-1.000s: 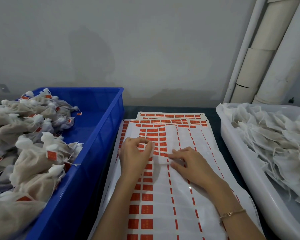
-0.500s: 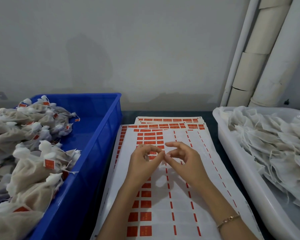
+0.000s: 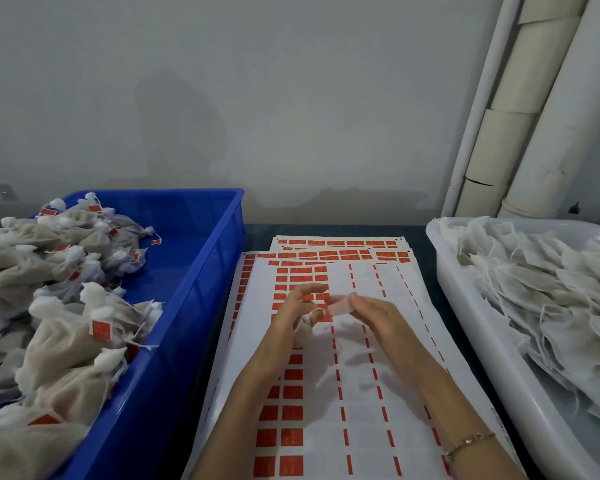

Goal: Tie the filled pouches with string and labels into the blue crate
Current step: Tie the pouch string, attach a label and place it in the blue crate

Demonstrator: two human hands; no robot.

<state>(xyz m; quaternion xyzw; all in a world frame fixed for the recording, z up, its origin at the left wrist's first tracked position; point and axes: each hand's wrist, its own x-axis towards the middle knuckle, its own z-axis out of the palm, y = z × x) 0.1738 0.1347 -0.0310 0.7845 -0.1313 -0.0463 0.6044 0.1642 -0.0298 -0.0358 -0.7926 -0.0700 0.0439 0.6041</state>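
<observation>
The blue crate point(image 3: 205, 268) on the left holds several tied pouches point(image 3: 66, 344) with red labels. Label sheets point(image 3: 361, 420) with rows of red stickers lie in the middle. Both of my hands hover just above the sheets. My right hand point(image 3: 381, 320) pinches a small peeled label point(image 3: 340, 308) by its right end, pale side towards me. My left hand point(image 3: 297, 315) is close to the label's left end, index finger stretched out, lower fingers curled round a bit of white string point(image 3: 307, 323). No pouch is in either hand.
A white tub point(image 3: 465, 317) on the right is heaped with flat, untied pouches point(image 3: 551, 306). White pipes point(image 3: 534, 116) run up the wall at the back right. The dark table shows between the containers and the sheets.
Both hands rose off the label sheet and met above it. A label has come off the sheet and is now in my right fingers. The camera tilted up a little.
</observation>
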